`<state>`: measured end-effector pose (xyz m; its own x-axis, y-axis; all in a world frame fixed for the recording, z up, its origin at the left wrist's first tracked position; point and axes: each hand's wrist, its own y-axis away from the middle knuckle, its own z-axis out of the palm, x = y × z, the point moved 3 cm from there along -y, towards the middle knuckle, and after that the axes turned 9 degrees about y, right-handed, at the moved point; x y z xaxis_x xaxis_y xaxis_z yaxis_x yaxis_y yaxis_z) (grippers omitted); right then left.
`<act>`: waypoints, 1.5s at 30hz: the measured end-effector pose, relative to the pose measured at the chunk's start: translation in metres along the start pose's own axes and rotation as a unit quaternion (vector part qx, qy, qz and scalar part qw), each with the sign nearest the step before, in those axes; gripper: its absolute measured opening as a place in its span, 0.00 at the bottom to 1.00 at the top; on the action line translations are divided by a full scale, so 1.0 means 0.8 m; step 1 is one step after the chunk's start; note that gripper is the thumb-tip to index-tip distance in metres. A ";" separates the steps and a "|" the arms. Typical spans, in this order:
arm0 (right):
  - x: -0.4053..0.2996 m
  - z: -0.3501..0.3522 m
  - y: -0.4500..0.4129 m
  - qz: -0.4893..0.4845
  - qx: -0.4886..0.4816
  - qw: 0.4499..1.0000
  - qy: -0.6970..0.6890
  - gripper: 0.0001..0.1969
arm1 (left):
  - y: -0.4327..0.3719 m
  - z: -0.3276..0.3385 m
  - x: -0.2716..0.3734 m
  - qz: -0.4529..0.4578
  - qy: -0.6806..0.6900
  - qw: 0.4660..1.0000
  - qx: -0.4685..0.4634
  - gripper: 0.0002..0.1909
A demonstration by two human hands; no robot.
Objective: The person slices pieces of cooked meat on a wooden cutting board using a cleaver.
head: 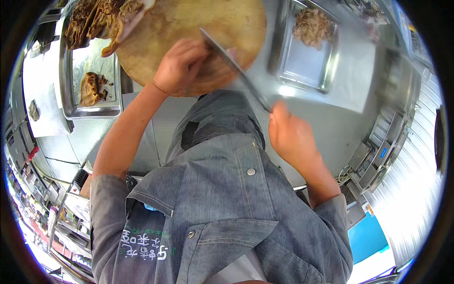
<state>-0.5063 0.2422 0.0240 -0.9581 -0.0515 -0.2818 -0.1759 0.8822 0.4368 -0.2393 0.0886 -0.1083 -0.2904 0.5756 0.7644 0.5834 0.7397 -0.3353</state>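
Note:
My right hand (292, 136) grips the handle end of a large knife (236, 67), whose blade slants up and left over a round wooden chopping block (227, 17). Beside the blade, my left hand (181, 64) rests with bent fingers on or just above the block; its fingertips are blurred, and what lies under them is partly hidden. A small pinkish piece of food (231, 53) shows on the block just right of the blade. Large pieces of browned cooked meat (106, 17) lie over the block's upper left edge and a tray.
Left of the block, a metal tray (67, 112) holds a smaller piece of cooked meat (89, 88). To the right, another metal tray (280, 76) holds a heap of sliced meat (312, 28). Metal shelving stands at the far left.

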 end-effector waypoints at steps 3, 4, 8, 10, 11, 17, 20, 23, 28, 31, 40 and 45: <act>-0.010 0.030 -0.045 -0.020 0.059 0.998 -0.006 0.08 | -0.007 -0.001 0.007 -0.002 0.006 1.000 -0.017 0.12; -0.016 0.040 -0.068 -0.015 0.047 0.999 -0.011 0.08 | -0.005 0.002 0.008 0.000 0.007 1.000 -0.018 0.12; -0.009 0.026 -0.089 -0.014 0.039 0.999 -0.003 0.07 | 0.012 0.002 0.006 0.015 -0.025 1.000 -0.003 0.12; 0.000 0.007 -0.063 -0.023 0.055 0.998 -0.015 0.07 | 0.008 0.002 0.002 0.016 -0.035 0.999 0.009 0.13; 0.001 -0.001 -0.045 -0.031 0.068 0.997 -0.029 0.07 | 0.004 0.001 0.002 0.008 -0.029 0.999 0.013 0.13; -0.002 -0.003 -0.017 -0.004 -0.005 1.000 -0.006 0.07 | 0.000 -0.002 0.004 -0.006 -0.016 1.000 -0.011 0.12; -0.011 0.044 -0.079 -0.042 0.049 0.998 -0.011 0.07 | 0.001 0.000 0.005 -0.013 -0.016 1.000 -0.005 0.12; -0.011 0.040 -0.098 -0.025 0.046 0.998 -0.016 0.07 | 0.005 0.001 0.004 0.003 -0.026 1.000 0.006 0.11; 0.006 -0.013 -0.038 -0.028 0.004 0.999 -0.033 0.08 | 0.011 -0.001 0.013 -0.008 -0.019 1.000 0.012 0.11; 0.008 -0.014 -0.007 -0.022 -0.004 1.000 -0.008 0.08 | 0.004 -0.003 0.011 0.004 -0.014 1.000 0.005 0.12; -0.016 0.017 -0.128 -0.025 0.031 0.998 -0.049 0.06 | 0.015 0.004 0.009 -0.002 -0.042 0.999 0.012 0.12; 0.003 -0.018 -0.046 -0.026 -0.011 0.999 -0.028 0.07 | 0.012 -0.002 0.012 0.005 -0.040 0.999 0.033 0.11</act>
<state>-0.5052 0.2028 0.0197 -0.9334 -0.0690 -0.3520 -0.2297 0.8687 0.4388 -0.2354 0.1006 -0.1031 -0.3461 0.6078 0.7147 0.5356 0.7534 -0.3814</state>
